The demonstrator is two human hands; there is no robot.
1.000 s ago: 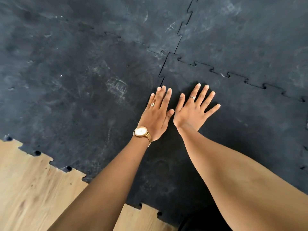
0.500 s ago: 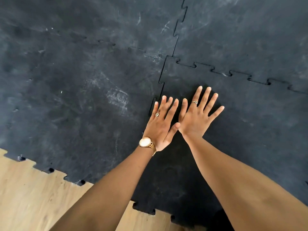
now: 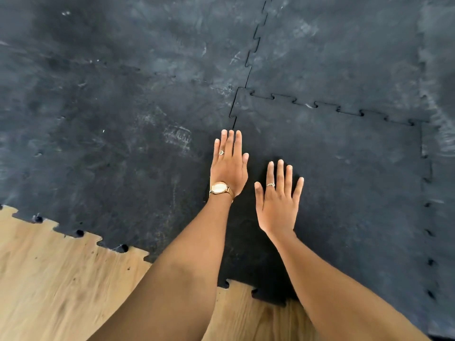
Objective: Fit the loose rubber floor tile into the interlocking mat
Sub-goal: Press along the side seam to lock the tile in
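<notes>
The loose black rubber tile [image 3: 349,183] lies in the right half of the head view, its toothed top and left edges meeting the dark interlocking mat [image 3: 118,124]. My left hand [image 3: 229,166], with a gold watch and a ring, lies flat with fingers together over the left seam between tile and mat. My right hand [image 3: 278,198], also ringed, is flat on the tile a little nearer to me, fingers spread. Neither hand holds anything. The seam beneath my left hand and forearm is hidden.
Light wooden floor [image 3: 54,286] shows at the bottom left, bordered by the mat's toothed outer edge [image 3: 78,233]. More joined tiles extend behind [image 3: 332,52] and along the right side [image 3: 440,193].
My hands have parted: the right one slid back toward me and to the right on the tile. The left stays over the seam. The view has pulled back, showing more wooden floor.
</notes>
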